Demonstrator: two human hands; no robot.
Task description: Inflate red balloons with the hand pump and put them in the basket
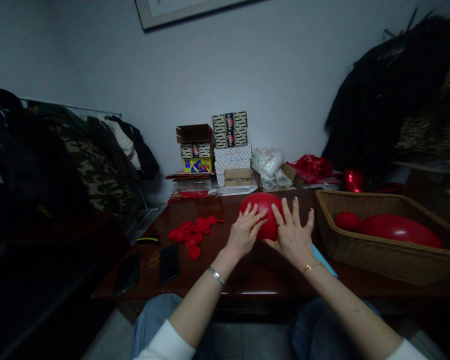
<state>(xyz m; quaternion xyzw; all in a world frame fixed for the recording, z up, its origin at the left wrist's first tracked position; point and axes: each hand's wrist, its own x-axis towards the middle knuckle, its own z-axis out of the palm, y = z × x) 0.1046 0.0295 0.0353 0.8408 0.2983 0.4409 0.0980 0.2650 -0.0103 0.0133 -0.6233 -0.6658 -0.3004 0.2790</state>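
Observation:
Between my two hands is a round, inflated red balloon [262, 200], held over the dark wooden table. My left hand [246, 227] presses on its near left side, fingers bent against the rubber. On the right side, my right hand [293, 232] holds it with the thumb low and the fingers spread, some of them lifted off the surface. The balloon's neck is hidden. A loose pile of limp red balloons [193, 232] lies on the table, left of my hands. Something flat and light blue [325, 261] shows partly under my right wrist.
At right stands a wicker basket [375, 252] holding inflated red balloons [401, 229]. Two dark phones [169, 263], yellow string [154, 259] and a yellow-black tool [148, 241] lie at left. Stacked boxes [232, 160], a plastic bag [268, 161] and red foil [313, 167] line the wall.

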